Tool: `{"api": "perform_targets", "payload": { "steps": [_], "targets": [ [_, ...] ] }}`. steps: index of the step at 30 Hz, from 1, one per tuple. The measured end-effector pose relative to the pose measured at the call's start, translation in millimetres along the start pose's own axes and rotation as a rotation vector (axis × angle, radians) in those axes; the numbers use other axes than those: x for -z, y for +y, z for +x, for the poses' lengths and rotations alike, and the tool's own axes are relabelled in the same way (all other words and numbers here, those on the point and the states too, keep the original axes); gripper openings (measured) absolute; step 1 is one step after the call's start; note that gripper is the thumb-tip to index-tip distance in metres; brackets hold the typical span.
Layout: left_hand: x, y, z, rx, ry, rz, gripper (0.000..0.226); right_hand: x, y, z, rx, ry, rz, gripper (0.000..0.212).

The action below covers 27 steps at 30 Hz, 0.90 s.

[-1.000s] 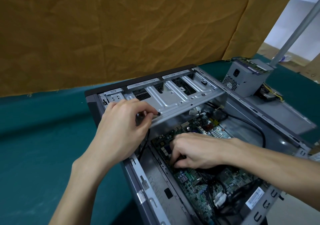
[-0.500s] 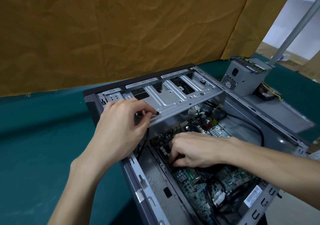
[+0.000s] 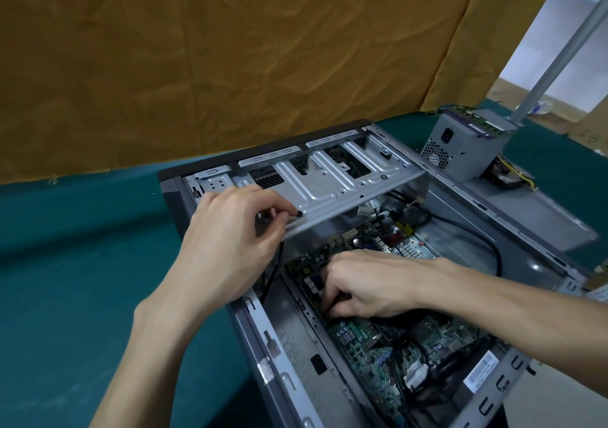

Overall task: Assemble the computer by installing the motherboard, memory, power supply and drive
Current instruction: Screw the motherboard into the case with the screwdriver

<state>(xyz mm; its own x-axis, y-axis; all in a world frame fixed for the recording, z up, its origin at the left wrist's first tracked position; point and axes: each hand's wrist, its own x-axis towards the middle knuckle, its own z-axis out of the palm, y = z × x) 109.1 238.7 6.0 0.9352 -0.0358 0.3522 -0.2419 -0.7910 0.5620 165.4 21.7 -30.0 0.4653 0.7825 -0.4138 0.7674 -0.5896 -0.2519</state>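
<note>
The motherboard (image 3: 368, 342) lies inside the open case (image 3: 296, 378). The left hand (image 3: 230, 243) pinches a black cable (image 3: 273, 273) by the drive cage (image 3: 329, 181). The right hand (image 3: 368, 283) presses curled fingers onto the board; what they hold cannot be told.

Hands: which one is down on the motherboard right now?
The right hand, fingers pressed onto the green motherboard; the left hand pinches a black cable up at the drive cage.
</note>
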Motion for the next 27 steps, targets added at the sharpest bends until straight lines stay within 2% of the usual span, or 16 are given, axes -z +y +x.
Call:
{"api": "perform_targets", "payload": {
  "steps": [27],
  "targets": [
    [0.6, 1.8, -0.3, 0.014, -0.001, -0.008, 0.017, -2.7, 3.4, 1.5, 0.021, 0.037, 0.015, 0.022]
  ]
}}
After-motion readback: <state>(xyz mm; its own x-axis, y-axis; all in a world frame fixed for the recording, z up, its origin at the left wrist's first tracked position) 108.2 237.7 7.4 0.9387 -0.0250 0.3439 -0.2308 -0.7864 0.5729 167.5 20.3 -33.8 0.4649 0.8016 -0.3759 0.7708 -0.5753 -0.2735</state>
